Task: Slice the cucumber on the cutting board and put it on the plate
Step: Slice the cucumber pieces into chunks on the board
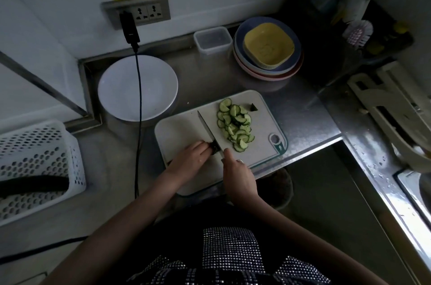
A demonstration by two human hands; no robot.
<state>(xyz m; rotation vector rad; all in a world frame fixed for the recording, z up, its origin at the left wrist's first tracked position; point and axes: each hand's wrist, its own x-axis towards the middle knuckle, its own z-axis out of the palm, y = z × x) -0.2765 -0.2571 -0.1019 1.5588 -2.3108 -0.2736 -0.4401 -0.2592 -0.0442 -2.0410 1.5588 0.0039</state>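
A white cutting board [182,128] lies on the steel counter. A pile of several green cucumber slices [235,124] covers its right half, with a dark end piece [253,107] at the far edge. My left hand [192,156] presses down a short dark cucumber stub [215,147] near the board's front. My right hand [238,175] grips the knife [206,127], whose blade rests against the stub and points away from me. The white round plate [137,87] sits empty to the board's far left.
A black cable [139,107] hangs from the wall socket across the plate. A white perforated basket [35,168] holding a dark cucumber stands at left. Stacked plates with a yellow dish [268,47] and a clear box [213,40] stand behind. A sink lies at right.
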